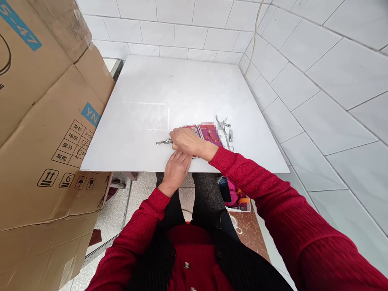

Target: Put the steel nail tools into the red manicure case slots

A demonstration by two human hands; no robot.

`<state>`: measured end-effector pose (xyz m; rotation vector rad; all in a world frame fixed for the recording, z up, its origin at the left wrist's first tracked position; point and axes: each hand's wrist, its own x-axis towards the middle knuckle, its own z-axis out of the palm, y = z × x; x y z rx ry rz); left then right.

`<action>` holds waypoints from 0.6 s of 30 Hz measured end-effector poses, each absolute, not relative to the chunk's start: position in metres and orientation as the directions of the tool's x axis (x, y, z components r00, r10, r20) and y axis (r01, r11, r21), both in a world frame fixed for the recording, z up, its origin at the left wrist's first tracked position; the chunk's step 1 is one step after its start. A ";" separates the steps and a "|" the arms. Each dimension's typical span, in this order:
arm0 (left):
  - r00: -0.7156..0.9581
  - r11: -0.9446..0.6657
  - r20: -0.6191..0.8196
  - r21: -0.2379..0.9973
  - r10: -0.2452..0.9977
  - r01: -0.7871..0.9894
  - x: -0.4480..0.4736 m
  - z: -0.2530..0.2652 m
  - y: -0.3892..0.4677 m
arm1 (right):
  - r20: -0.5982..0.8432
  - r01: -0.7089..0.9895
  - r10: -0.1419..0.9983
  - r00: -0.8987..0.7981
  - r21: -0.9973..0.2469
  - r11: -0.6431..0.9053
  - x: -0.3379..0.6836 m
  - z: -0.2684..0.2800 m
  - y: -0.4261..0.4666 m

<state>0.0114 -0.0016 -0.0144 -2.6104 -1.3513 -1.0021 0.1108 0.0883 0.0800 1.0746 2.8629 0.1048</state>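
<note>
Red-lined case [209,136]: one, open, at 5 o'clock from the centre of the white worktop [145,87], partly covered by the right hand [188,141]. Left hand [176,167]: at 7 o'clock of the right, touching it. Grip, both: fingertips hidden; I cannot tell. Loose metal tools [226,139]: at 3 o'clock of the case. Metal piece [161,142]: at 9 o'clock of the right hand. Carton [57,109]: at 9 o'clock; I read "YN", "-47", "型号", "电压", "安装", "其他".
</note>
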 end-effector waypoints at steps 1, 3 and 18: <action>0.414 -0.623 0.556 0.257 0.720 0.739 0.012 -0.014 -0.001 | -0.058 0.672 0.677 -0.733 0.093 0.735 0.119 0.082 0.088; 0.422 -0.626 0.549 0.258 0.722 0.736 0.012 -0.013 -0.001 | -0.062 0.708 0.714 -0.697 0.092 0.700 0.137 0.084 0.087; 0.433 -0.623 0.523 0.268 0.735 0.735 0.011 -0.014 0.001 | -0.234 0.651 0.708 -0.667 0.281 0.706 0.213 0.081 0.043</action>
